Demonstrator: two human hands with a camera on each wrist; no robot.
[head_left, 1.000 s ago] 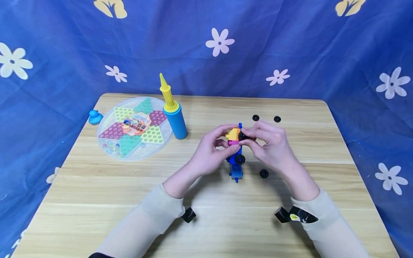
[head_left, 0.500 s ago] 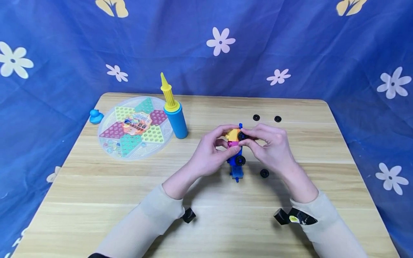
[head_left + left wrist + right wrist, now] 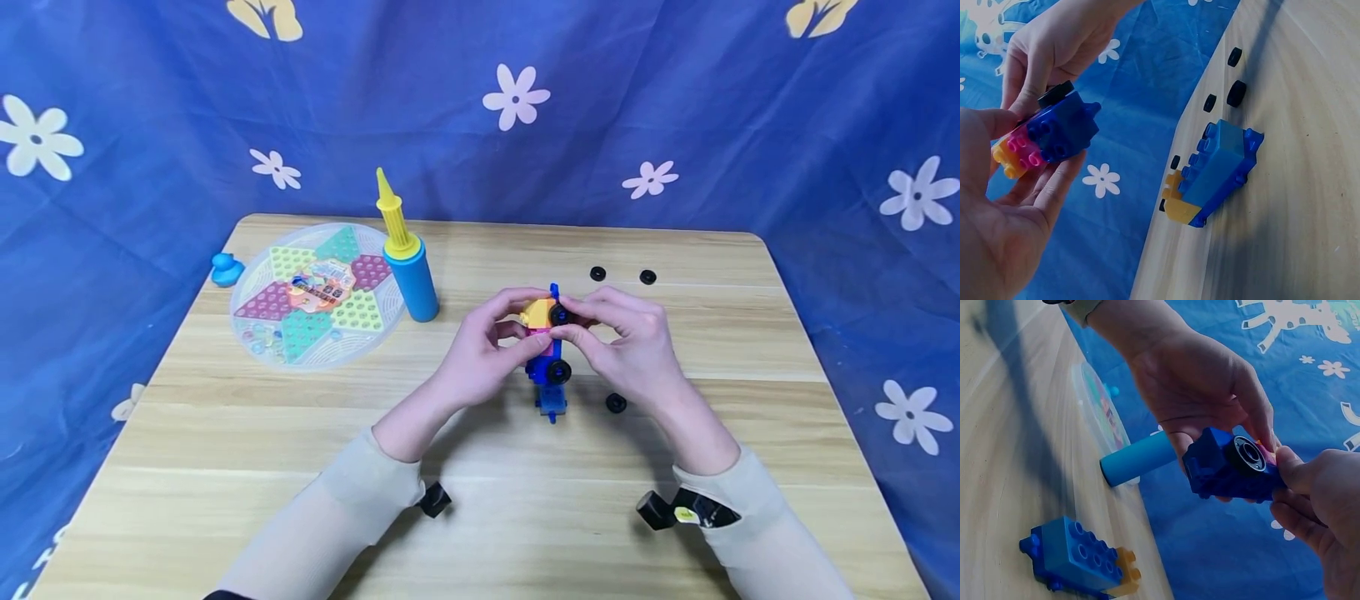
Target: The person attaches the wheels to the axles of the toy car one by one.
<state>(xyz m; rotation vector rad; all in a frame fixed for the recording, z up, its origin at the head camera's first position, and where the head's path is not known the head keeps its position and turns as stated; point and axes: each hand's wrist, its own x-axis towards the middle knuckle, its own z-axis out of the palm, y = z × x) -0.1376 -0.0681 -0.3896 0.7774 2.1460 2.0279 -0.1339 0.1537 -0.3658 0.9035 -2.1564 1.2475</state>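
Observation:
My left hand (image 3: 480,354) grips a toy block car (image 3: 542,365) with a blue base and pink and yellow bricks. It is raised above the table, wheel side turned to the right. One black wheel (image 3: 1249,456) sits on the near part of its side. With thumb and fingers, my right hand (image 3: 633,337) pinches another black wheel (image 3: 559,314) against the car's far end; how firmly it is seated cannot be told. Beneath the hands, a second block car (image 3: 1216,165) with blue and yellow bricks rests on the table (image 3: 495,517). The head view partly hides it.
Loose black wheels lie on the table: one wheel (image 3: 616,403) near the right wrist and two farther back, such as this wheel (image 3: 648,277). To the left are a blue-and-yellow hand pump (image 3: 412,279), a round game board (image 3: 315,354) and a blue duck (image 3: 226,270).
The held car has shifted slightly left, and the pinched wheel shows its face a little more. Both hands keep their grip. The other things stay in place.

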